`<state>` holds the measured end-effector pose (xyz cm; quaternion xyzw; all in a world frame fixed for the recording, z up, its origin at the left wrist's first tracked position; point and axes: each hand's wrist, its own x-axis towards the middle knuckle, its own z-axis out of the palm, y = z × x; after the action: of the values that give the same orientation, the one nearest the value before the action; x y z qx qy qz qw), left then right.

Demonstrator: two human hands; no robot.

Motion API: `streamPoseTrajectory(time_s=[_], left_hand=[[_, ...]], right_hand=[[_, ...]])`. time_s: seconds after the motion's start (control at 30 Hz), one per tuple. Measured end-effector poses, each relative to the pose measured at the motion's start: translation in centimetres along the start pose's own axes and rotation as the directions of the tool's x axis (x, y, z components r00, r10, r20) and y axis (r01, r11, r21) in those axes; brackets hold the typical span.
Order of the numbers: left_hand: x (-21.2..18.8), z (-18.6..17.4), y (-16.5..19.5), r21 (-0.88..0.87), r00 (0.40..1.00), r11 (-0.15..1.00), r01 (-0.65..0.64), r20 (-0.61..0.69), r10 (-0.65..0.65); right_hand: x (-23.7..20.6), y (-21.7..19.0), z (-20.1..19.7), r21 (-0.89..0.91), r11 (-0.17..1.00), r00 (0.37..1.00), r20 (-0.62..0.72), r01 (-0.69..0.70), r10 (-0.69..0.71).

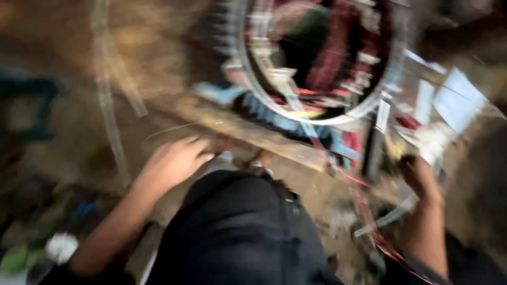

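Blurred view: left hand (177, 158) lies palm-down, fingers loosely spread, on the wooden plank (253, 132) below the big round stator (317, 58), while right hand (420, 177) reaches near white paper strips (449, 100) at the stator's right, its grip too smeared to tell.

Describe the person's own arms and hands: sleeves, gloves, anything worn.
Both hands are bare, no gloves: left hand, right hand. The forearms are uncovered too. A dark sleeve seems to start near the right elbow. Motion blur hides any rings, watch or marks.
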<state>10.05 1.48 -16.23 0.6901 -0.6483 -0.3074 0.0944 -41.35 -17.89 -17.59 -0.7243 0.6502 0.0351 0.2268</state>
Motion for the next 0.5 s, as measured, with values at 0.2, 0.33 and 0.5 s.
streamPoseTrajectory(time_s=[0.2, 0.33, 0.5], left_hand=[[-3.2, 0.8, -8.2, 0.055, 0.933, 0.933, 0.356, -0.067, -0.353], [-5.7, 0.1, -12.0, 0.014, 0.803, 0.803, 0.595, -0.054, -0.594], [-3.4, 0.2, -14.2, -0.291, 0.686, 0.883, 0.368, -0.556, -0.469]], right_hand=[[-3.3, -0.6, 0.8, 0.427, 0.876, 0.964, 0.230, -0.224, 0.134], [-6.3, -2.1, 3.3, 0.407, 0.860, 0.946, 0.224, -0.308, 0.233], [-9.5, -6.4, 9.2, 0.136, 0.928, 0.848, 0.469, -0.346, 0.248]])
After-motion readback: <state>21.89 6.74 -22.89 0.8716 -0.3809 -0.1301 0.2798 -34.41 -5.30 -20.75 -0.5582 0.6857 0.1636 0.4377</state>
